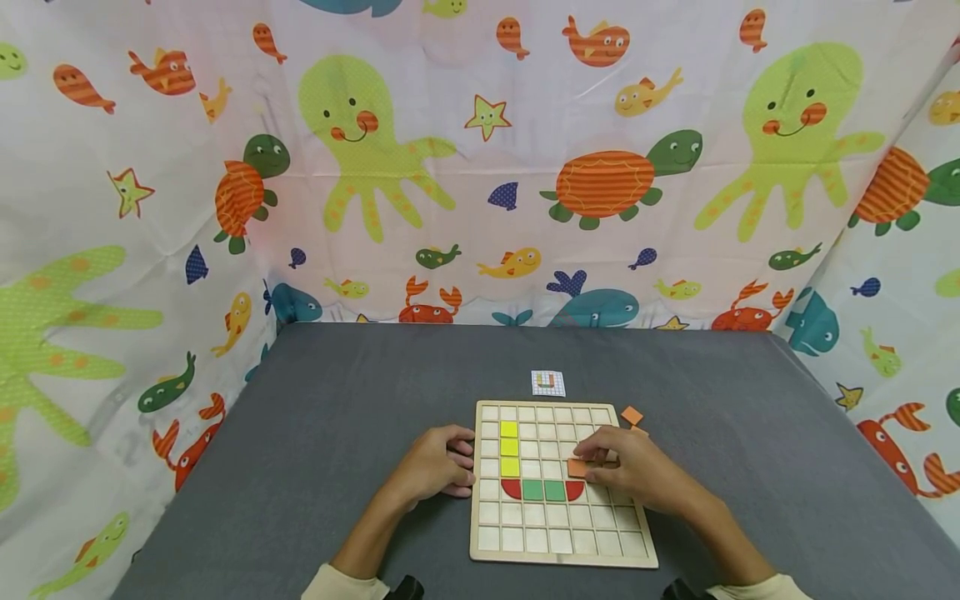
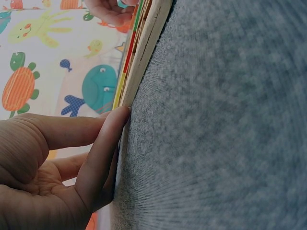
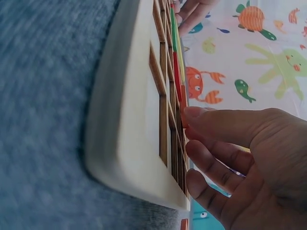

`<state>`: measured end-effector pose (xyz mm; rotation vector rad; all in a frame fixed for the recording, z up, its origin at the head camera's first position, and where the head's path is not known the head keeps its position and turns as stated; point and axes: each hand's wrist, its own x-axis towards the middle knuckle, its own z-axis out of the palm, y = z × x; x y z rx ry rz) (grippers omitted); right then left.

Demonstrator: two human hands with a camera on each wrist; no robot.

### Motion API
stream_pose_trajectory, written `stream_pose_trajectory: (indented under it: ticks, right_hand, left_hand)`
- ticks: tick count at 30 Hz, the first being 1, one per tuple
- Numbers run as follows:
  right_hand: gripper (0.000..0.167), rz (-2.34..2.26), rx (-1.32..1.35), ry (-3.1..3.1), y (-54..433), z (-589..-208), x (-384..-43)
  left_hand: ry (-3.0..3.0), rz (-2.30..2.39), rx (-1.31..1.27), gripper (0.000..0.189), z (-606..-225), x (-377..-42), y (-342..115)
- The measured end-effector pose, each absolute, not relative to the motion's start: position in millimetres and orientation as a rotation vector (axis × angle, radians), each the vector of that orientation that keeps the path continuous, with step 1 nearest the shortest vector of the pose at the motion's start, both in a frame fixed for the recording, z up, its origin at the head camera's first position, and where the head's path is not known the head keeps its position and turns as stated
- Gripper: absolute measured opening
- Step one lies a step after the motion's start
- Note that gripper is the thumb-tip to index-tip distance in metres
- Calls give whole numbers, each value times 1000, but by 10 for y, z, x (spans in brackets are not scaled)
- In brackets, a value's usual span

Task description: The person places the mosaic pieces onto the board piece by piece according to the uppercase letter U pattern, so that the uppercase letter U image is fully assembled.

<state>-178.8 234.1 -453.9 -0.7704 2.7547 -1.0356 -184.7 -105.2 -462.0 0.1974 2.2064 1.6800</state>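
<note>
A light wooden grid board [image 1: 525,542] lies on the table. My left hand [image 1: 433,462] rests with its fingertips against the board's left edge. At the grid's right part, my right hand [image 1: 637,467] pinches an orange square tile [image 1: 576,468] between thumb and forefinger. This tile sits just above the right red quarter-round piece [image 1: 574,490]; in the right wrist view the thumb tip meets its orange edge [image 3: 183,109]. Three yellow squares [image 1: 509,447] form a column at the left. Below them come a left red quarter-round piece [image 1: 512,489] and two green squares [image 1: 543,490] in a row.
Loose orange tiles [image 1: 632,415] lie at the board's upper right corner, partly behind the right hand. Beyond the board's far edge is a small card [image 1: 548,383] with a coloured grid pattern. A grey cloth [image 1: 360,383] covers the table, and sea-animal curtains [image 1: 465,242] surround it.
</note>
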Motion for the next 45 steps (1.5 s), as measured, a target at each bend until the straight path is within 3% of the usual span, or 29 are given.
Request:
stream_pose_trajectory:
  ticks: [45]
  right_hand:
    - [23,-1119,-558,2860,2587,-4564,-1880]
  left_hand:
    - [2202,1686,194,66,-4630,-1846,-1044]
